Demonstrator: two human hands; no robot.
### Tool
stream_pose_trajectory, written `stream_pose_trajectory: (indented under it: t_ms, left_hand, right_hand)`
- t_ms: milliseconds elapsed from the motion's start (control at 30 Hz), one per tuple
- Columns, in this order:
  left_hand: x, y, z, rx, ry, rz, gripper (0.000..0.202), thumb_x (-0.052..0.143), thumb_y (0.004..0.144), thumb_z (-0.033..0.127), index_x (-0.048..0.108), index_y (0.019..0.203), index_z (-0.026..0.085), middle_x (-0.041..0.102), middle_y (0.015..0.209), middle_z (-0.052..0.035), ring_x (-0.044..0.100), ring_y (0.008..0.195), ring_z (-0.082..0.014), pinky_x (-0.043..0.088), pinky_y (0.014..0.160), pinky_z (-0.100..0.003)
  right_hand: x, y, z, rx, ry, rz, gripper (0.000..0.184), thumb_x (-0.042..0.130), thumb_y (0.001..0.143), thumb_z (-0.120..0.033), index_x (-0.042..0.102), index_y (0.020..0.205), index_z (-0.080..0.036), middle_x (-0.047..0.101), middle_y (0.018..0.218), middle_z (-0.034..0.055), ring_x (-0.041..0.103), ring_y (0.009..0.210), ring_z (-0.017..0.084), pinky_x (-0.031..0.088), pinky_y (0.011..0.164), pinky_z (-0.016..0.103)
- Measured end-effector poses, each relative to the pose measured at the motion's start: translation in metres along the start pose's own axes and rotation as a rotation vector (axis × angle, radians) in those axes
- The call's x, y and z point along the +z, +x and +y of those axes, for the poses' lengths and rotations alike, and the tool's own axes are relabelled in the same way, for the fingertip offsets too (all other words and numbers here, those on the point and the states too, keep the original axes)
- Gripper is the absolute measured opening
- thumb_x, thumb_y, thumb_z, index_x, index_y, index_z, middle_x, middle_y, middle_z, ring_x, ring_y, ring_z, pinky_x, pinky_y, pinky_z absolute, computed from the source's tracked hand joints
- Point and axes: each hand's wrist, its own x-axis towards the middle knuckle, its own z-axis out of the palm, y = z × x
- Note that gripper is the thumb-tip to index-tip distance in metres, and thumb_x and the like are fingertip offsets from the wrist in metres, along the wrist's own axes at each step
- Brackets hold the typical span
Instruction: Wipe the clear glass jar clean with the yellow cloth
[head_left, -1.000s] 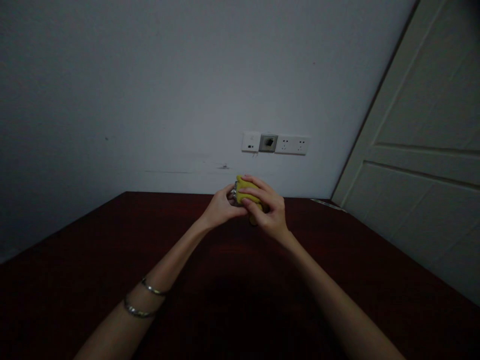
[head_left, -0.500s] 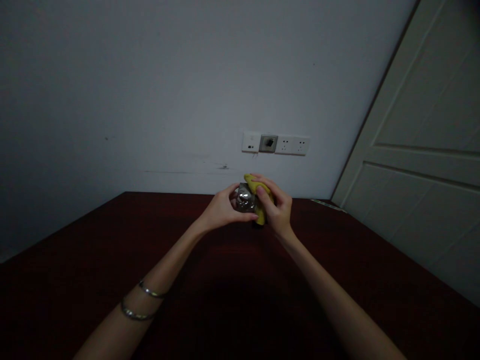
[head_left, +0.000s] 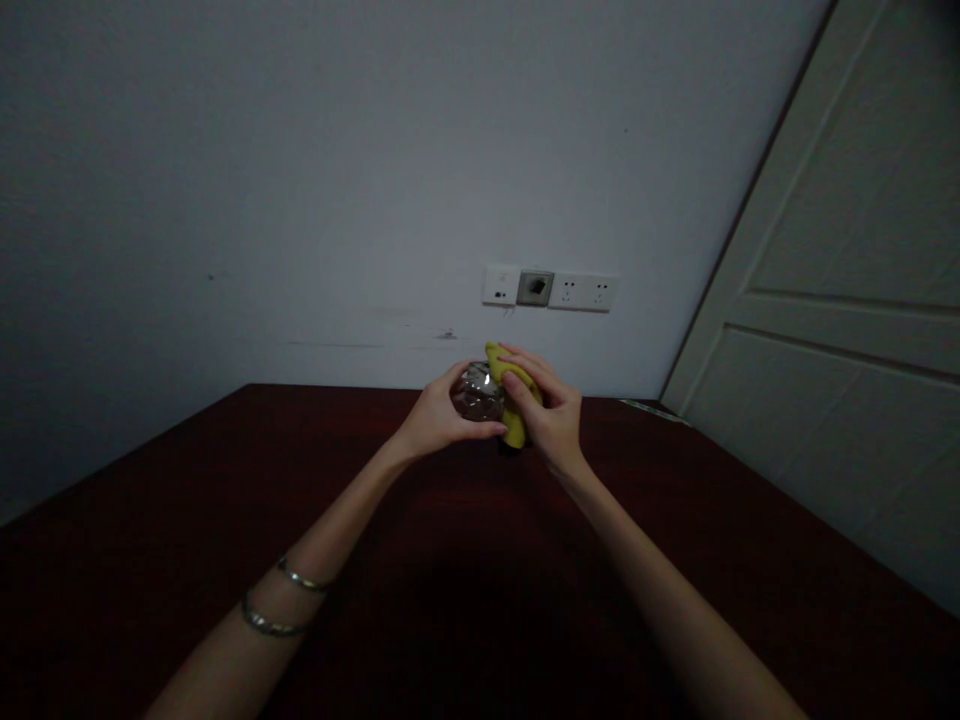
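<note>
My left hand (head_left: 435, 418) is wrapped round a small clear glass object (head_left: 478, 395), holding it above the dark red table (head_left: 225, 520). My right hand (head_left: 551, 420) presses a yellow cloth (head_left: 510, 395) against the right side of the glass, fingers closed on the cloth. Two silver bangles (head_left: 289, 600) sit on my left forearm. Most of the glass is hidden by my fingers and the cloth.
A grey-white wall stands behind the table with a row of sockets (head_left: 550, 289). A pale panelled door (head_left: 847, 330) is at the right. A thin light strip (head_left: 649, 407) lies at the table's far right edge.
The yellow cloth, which covered the glass a second ago, has slid to its right side, so the glass shows. Both hands stay at the same place.
</note>
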Motion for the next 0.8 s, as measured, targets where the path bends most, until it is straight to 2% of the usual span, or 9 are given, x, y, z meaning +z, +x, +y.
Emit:
stream_pose_trajectory:
  t_ms: [67, 167, 300, 367, 500, 600, 800]
  left_hand:
    - [0.0, 0.002, 0.0, -0.048, -0.038, 0.009, 0.068, 0.083, 0.052, 0.026, 0.051, 0.11, 0.011, 0.064, 0.108, -0.0117, 0.063, 0.096, -0.0226, 0.051, 0.085, -0.035]
    - [-0.001, 0.003, -0.003, -0.118, -0.051, 0.01, 0.062, 0.081, 0.055, 0.028, 0.052, 0.107, 0.01, 0.065, 0.104, -0.0107, 0.064, 0.092, -0.0209, 0.051, 0.081, -0.033]
    - [-0.001, 0.006, -0.015, -0.189, 0.002, 0.009, 0.056, 0.08, 0.059, 0.034, 0.057, 0.104, 0.011, 0.067, 0.099, -0.0102, 0.064, 0.085, -0.0177, 0.051, 0.079, -0.032]
    - [-0.002, 0.006, -0.023, -0.224, 0.074, 0.029, 0.052, 0.079, 0.059, 0.037, 0.06, 0.1, 0.012, 0.068, 0.093, -0.0086, 0.063, 0.079, -0.0161, 0.051, 0.073, -0.03]
    - [-0.005, 0.007, -0.034, -0.26, 0.247, 0.053, 0.039, 0.073, 0.064, 0.036, 0.064, 0.095, 0.014, 0.068, 0.079, -0.0033, 0.06, 0.066, -0.0143, 0.046, 0.056, -0.024]
    - [-0.007, 0.007, -0.034, -0.222, 0.333, 0.078, 0.035, 0.071, 0.064, 0.034, 0.065, 0.093, 0.015, 0.068, 0.077, -0.0024, 0.061, 0.069, -0.0154, 0.045, 0.057, -0.024]
    - [-0.002, 0.004, -0.022, -0.182, 0.324, 0.036, 0.055, 0.078, 0.057, 0.045, 0.065, 0.1, 0.015, 0.069, 0.091, -0.0059, 0.062, 0.078, -0.0181, 0.049, 0.069, -0.03]
  right_hand:
    - [-0.001, -0.002, -0.002, -0.087, -0.048, -0.066, 0.018, 0.064, 0.081, -0.024, 0.072, 0.096, -0.03, 0.066, 0.117, 0.0027, 0.06, 0.11, 0.02, 0.045, 0.1, 0.044]
    - [-0.001, -0.004, 0.003, -0.101, -0.069, -0.114, 0.019, 0.066, 0.079, -0.023, 0.073, 0.095, -0.03, 0.066, 0.118, 0.003, 0.06, 0.11, 0.021, 0.045, 0.1, 0.044]
    - [0.002, -0.002, 0.018, 0.068, -0.043, -0.019, 0.017, 0.066, 0.079, -0.027, 0.074, 0.094, -0.026, 0.07, 0.11, 0.0056, 0.062, 0.107, 0.021, 0.046, 0.1, 0.043]
    - [0.002, -0.002, 0.023, 0.147, -0.05, -0.001, 0.017, 0.067, 0.078, -0.028, 0.074, 0.093, -0.024, 0.071, 0.106, 0.0065, 0.064, 0.105, 0.021, 0.047, 0.099, 0.043]
    - [0.002, -0.004, 0.019, 0.102, -0.102, -0.175, 0.019, 0.069, 0.076, -0.027, 0.074, 0.094, -0.027, 0.068, 0.116, 0.0059, 0.062, 0.109, 0.022, 0.046, 0.1, 0.043]
    - [0.002, -0.006, 0.015, 0.052, -0.118, -0.26, 0.019, 0.069, 0.077, -0.025, 0.074, 0.095, -0.029, 0.064, 0.123, 0.0042, 0.061, 0.111, 0.021, 0.044, 0.101, 0.043]
    - [0.001, -0.001, 0.027, 0.195, -0.049, -0.066, 0.022, 0.069, 0.076, -0.033, 0.074, 0.094, -0.024, 0.071, 0.109, 0.0064, 0.063, 0.108, 0.022, 0.045, 0.102, 0.044]
